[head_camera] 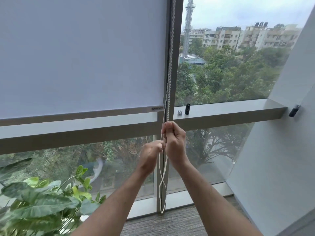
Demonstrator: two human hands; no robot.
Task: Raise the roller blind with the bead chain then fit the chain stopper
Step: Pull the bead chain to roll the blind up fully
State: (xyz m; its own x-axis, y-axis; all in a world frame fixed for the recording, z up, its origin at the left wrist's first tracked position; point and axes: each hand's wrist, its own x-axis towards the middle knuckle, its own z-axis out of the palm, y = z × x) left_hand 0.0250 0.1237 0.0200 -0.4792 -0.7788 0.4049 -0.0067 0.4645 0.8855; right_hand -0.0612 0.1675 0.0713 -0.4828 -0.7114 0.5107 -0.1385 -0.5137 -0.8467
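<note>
A pale grey roller blind [81, 57] covers the left window, its bottom bar [76, 115] level with the horizontal frame rail. The white bead chain [170, 65] hangs twisted along the mullion and loops down almost to the floor. My right hand [173, 142] grips one strand of the chain just below the rail. My left hand [151, 154] pinches the other strand slightly lower and to the left. A small silver clip-like piece [179, 112] and a black cylinder [187, 109] stand on the ledge right of the chain; which is the stopper I cannot tell.
A leafy green plant [42, 201] fills the lower left. A slanted white wall [281, 150] closes the right side, with a small black fitting [294, 111] on it. The grey ledge [230, 109] runs across the right window. Carpet lies below.
</note>
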